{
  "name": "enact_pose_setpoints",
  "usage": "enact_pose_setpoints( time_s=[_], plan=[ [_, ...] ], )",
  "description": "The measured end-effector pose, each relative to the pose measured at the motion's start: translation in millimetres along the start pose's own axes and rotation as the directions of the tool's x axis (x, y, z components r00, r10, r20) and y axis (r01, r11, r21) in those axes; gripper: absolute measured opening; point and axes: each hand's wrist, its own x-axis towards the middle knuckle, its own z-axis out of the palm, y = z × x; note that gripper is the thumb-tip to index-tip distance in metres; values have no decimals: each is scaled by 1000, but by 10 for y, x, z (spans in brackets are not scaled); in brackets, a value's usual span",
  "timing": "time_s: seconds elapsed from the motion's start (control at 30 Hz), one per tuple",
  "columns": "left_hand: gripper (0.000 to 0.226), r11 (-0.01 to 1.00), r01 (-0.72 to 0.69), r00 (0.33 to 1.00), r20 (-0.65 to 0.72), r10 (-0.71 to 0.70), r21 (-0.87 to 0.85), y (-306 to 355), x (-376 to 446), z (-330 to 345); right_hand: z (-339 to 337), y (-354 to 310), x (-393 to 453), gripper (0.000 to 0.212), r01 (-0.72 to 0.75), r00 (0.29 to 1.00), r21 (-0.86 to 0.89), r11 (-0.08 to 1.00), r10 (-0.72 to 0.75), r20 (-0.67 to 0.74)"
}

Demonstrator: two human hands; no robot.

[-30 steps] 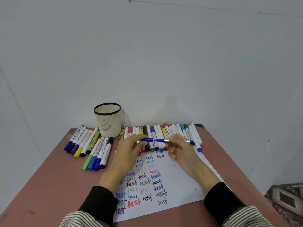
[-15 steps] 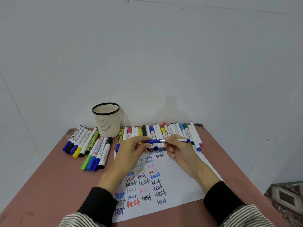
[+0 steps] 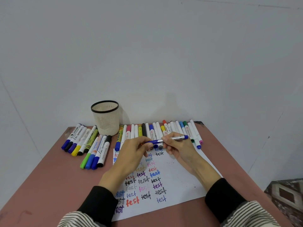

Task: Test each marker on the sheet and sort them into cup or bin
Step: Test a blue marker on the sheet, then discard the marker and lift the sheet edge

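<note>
Holding: blue marker (image 3: 165, 140) level above far end of sheet (image 3: 177, 171)
Right hand (image 3: 178, 147): fingers pinch the silver barrel
Left hand (image 3: 131, 153): fingertips grasp the blue cap end
Sheet: many coloured "test" words, mostly under left hand
Cup (image 3: 106, 117): beyond sheet's far-left corner, upright
Marker row (image 3: 157, 131): along sheet's far edge
Marker group (image 3: 86, 145): left of sheet

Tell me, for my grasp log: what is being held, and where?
A blue marker: right hand pinches its silver barrel, left hand pinches its blue cap end.
</note>
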Motion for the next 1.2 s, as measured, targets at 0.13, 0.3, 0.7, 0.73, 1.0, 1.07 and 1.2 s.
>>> enact_pose_setpoints(
  time_s=[0.13, 0.3, 0.7, 0.73, 1.0, 1.07, 1.2],
  plan=[
    [13, 1000, -13, 999, -31, 13, -15, 27, 20, -2, 10, 16, 19, 22, 14, 1000, 24, 1000, -14, -16],
    [14, 999, -42, 994, -100, 39, -28, 36, 32, -31, 63, -30, 18, 29, 24, 998, 35, 999, -22, -64],
    [20, 990, -22, 987, -157, 44, 138, 291, -98, 346, -317, -202, -109, 29, 90, 876, 33, 995, -63, -478],
    [20, 988, -42, 987, -146, 64, 146, 352, -109, 472, -375, -256, -174, 30, 99, 864, 19, 995, -76, -498],
    [26, 948, -252, 967, 71, 243, 192, 1035, -204, 1741, -1584, -728, -1051, 33, 189, 656, -174, 967, -256, -710],
    [28, 914, -308, 950, 130, 283, 262, 1243, -231, 2071, -1991, -695, -1297, 32, 128, 574, -237, 963, -267, -774],
    [42, 859, -219, 963, 244, 115, 462, 1345, -207, 2429, -2547, -363, -1590, 32, -78, 496, -297, 952, -221, -840]
  ],
)
